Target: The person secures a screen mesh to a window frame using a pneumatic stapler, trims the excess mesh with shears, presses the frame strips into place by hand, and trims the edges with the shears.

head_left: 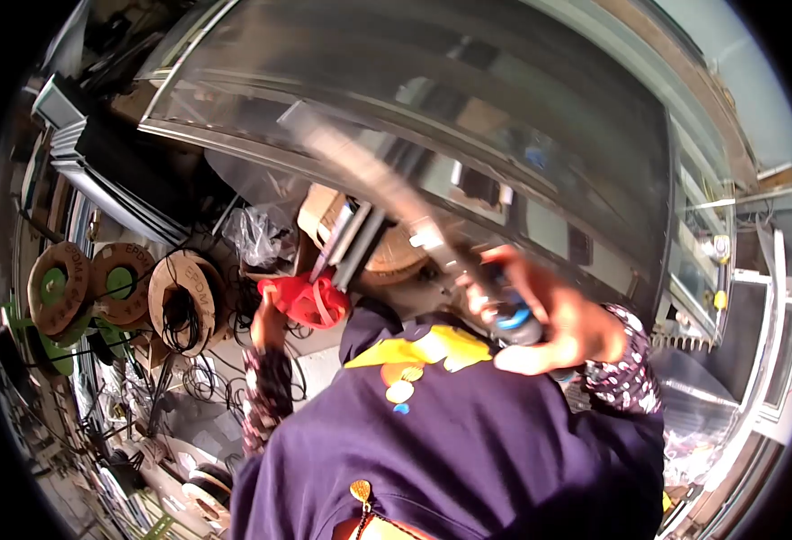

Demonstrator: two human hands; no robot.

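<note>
A long tool with a blurred blade (369,175) and a dark and blue handle (514,326) runs from the upper left down to my right hand (562,319), whose fingers are wrapped round the handle. On the left, my left hand (268,324) grips a red object (310,300) by its near side. Dark and grey bars (360,243) stand just above the red object. The blade's far end lies over the lower frame of a large dark mesh or glass panel (504,81).
Spools marked EPDM (189,301) stand at the left with loose black cords around them. Stacked frames (112,189) lean at the upper left. Clear plastic wrap (261,236) lies behind the red object. White frames (765,333) stand at the right.
</note>
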